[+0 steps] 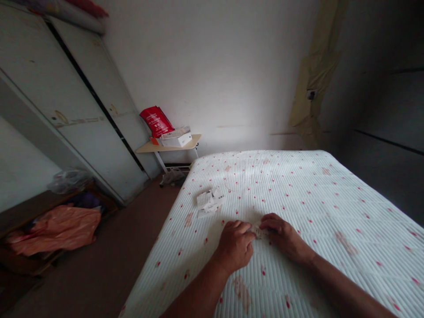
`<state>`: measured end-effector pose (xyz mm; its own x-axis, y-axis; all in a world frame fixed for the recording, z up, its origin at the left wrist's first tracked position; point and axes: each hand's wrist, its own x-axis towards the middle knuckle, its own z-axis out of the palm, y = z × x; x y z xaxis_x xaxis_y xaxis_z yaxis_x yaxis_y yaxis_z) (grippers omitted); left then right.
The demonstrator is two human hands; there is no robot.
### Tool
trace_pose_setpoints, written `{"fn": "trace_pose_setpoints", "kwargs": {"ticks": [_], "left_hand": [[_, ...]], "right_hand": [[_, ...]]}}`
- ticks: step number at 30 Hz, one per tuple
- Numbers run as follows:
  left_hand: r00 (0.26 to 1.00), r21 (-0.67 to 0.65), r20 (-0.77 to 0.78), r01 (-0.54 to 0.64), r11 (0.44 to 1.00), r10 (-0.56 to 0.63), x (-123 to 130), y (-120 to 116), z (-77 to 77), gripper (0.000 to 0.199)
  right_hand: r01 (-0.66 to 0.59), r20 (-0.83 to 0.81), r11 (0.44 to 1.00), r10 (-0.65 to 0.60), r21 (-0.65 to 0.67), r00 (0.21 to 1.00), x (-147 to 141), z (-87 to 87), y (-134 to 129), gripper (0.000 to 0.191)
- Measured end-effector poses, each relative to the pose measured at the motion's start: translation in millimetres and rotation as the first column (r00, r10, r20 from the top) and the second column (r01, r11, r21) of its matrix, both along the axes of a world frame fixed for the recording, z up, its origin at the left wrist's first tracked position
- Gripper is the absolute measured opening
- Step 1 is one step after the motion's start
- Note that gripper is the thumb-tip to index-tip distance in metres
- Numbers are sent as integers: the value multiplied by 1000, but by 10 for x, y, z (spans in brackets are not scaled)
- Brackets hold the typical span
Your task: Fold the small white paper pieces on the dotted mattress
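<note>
A small pale piece with faint markings, perhaps printed paper (259, 231), lies low over the bed between my two hands. My left hand (236, 244) is closed at its left edge, thumb and fingers pressed together. Across from it, the bent fingers of my right hand (284, 237) pinch the other edge. My fingers cover much of the piece, so its full shape is hidden. Beyond my left hand rests a small loose stack of white printed papers (209, 202), apart from both hands.
The bed (291, 274) has a white ribbed cover with red dots. Behind its far left corner, a small table (145, 148) carries a red bag (155, 121) and a white box (177, 139). A wardrobe (109, 128) stands left, with orange cloth (62, 229) in front.
</note>
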<state>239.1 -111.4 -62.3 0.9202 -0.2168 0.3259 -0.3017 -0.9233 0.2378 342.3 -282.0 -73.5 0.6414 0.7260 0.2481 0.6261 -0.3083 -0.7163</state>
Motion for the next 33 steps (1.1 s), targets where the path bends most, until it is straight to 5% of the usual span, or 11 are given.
{"fn": "trace_pose_setpoints", "kwargs": {"ticks": [16,27,33], "left_hand": [[997,-49,22,-70,996,71,29,-29,-23,24],[995,47,-36,-89,995,91,19,-72,23,21],[996,24,-25,-88,996,89,31,-71,18,21]], "right_hand": [[-6,308,991,47,-134,950,-14,-68,-3,49],[-96,540,949,253,-301,803,-50,-22,-193,29],[-141,472,959,246,-246,846,-37,36,-250,25]]}}
